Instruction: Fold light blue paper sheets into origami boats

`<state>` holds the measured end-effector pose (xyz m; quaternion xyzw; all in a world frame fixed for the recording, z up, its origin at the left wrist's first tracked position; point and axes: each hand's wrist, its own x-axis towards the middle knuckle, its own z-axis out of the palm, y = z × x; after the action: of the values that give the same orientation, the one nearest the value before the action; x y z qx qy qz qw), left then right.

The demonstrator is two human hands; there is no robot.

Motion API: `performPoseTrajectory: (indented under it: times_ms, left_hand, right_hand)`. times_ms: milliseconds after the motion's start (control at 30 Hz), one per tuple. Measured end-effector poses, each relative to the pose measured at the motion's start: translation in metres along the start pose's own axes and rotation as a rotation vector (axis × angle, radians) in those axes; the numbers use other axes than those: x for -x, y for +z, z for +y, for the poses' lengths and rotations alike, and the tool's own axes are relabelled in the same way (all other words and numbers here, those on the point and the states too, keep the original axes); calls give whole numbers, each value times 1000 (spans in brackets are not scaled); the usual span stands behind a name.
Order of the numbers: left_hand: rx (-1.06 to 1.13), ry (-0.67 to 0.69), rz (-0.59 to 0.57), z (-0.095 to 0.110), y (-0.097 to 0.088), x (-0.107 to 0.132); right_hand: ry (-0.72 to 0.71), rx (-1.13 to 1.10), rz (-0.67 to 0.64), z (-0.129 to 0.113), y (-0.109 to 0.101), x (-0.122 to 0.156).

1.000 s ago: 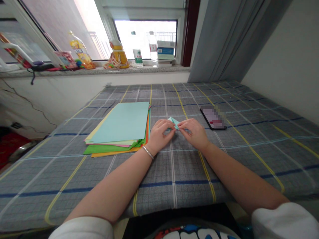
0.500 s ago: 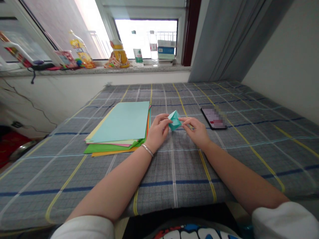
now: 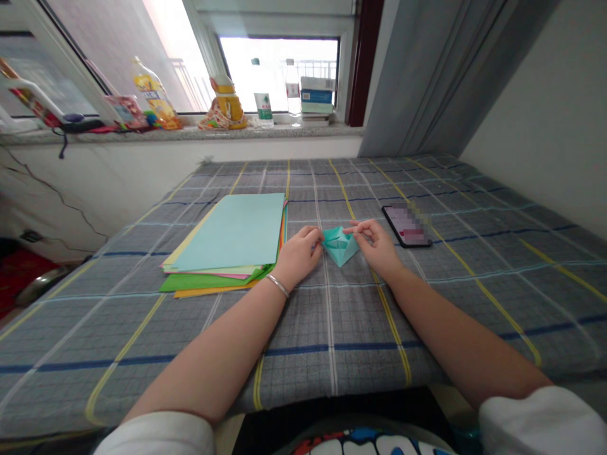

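Note:
A small folded piece of teal paper is held between my two hands, just above or on the checked cloth; I cannot tell which. Its lower end comes to a point towards me, and folds show along its upper side. My left hand, with a silver bangle at the wrist, pinches its left corner. My right hand grips the upper right corner between thumb and fingers. Left of my left hand lies a stack of coloured paper sheets, with a light blue sheet on top and green and orange edges below.
A phone lies to the right, beyond my right hand. The grey checked cloth covers the surface. On the windowsill stand bottles, a tube and a pile of boxes. A grey curtain hangs at the back right.
The teal paper has turned and spread wider, with its point now towards me. My left hand has shifted slightly down, and my right fingers have moved onto the upper right corner.

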<state>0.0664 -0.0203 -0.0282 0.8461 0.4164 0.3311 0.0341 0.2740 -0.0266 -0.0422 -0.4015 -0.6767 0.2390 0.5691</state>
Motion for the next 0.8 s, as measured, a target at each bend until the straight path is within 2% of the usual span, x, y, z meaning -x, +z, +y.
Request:
performPoseTrajectory:
  times_ms: [200,333,567,800]
  left_hand:
    - [-64,-41,-32,-1,0,0]
    - [-46,-58,-30,-2,-1,0]
    - [-19,-121,-40,-5,-3,0]
    - [-29,-155,-75,-11,-4,0]
  right_hand:
    - [-208,341,-63,-10,-12,-4]
    - [-298,483,-88,-9,-22,-8]
    - [-318,647,-157,2,-40,-13]
    - [-293,669,-225,5,-49,-15]
